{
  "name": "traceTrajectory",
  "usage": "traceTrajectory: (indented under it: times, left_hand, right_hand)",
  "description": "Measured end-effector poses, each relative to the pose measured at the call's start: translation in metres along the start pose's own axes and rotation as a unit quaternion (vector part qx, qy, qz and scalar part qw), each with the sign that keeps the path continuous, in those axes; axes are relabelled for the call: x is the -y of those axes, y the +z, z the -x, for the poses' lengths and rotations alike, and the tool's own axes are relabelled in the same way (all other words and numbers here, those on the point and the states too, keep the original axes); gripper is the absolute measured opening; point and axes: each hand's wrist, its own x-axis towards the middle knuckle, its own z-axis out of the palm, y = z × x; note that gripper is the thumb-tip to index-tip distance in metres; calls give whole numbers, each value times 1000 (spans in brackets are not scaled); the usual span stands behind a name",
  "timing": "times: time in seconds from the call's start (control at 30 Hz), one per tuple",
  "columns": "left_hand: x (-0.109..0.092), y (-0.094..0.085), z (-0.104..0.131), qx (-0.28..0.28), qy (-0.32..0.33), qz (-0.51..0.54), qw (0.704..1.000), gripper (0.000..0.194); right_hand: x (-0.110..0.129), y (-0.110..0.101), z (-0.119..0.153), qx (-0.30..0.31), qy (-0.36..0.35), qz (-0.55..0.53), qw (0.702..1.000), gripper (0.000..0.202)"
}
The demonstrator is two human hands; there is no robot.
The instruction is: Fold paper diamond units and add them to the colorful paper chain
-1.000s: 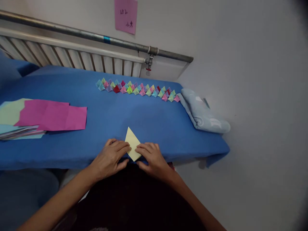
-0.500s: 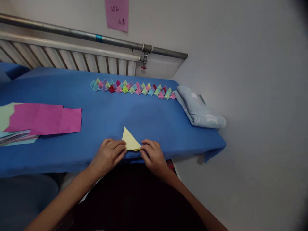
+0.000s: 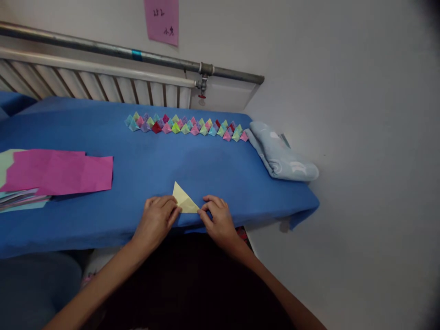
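Observation:
A pale yellow sheet of origami paper (image 3: 185, 203), folded into a triangle, lies near the front edge of the blue-covered table (image 3: 144, 160). One of its points faces away from me. My left hand (image 3: 158, 215) is closed on the triangle's left side, with the fingertips over the paper and the thumb near its lower edge. At the right corner, the thumb and fingers of my right hand (image 3: 217, 219) come together on the paper. The fingers hide the triangle's left part and the very tip of its right corner.
Several small folded paper pieces (image 3: 176, 128) in many colours stand in rows at the back. Magenta sheets (image 3: 74, 172) lie over a paper stack (image 3: 24, 199) at left. A folded light-blue cloth (image 3: 282, 156) rests at the right end, by the wall. Behind is a radiator (image 3: 110, 85).
The right corner of the yellow paper, slightly open before, now looks flatter. My right thumb and fingers have drawn in at that corner. The whole view has shifted slightly.

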Motion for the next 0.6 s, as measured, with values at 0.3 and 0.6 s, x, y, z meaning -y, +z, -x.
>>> traceTrajectory:
  times: [0.3,0.6]
  left_hand:
    - [0,7,-1,-17,-35,-2,999,15]
    - [1,6,-1,4,-40,-28,999,14]
  right_hand:
    - [1,0,-2,-2,3,-4,1000,11]
    - [12,3,2,84,-126,108,983,30]
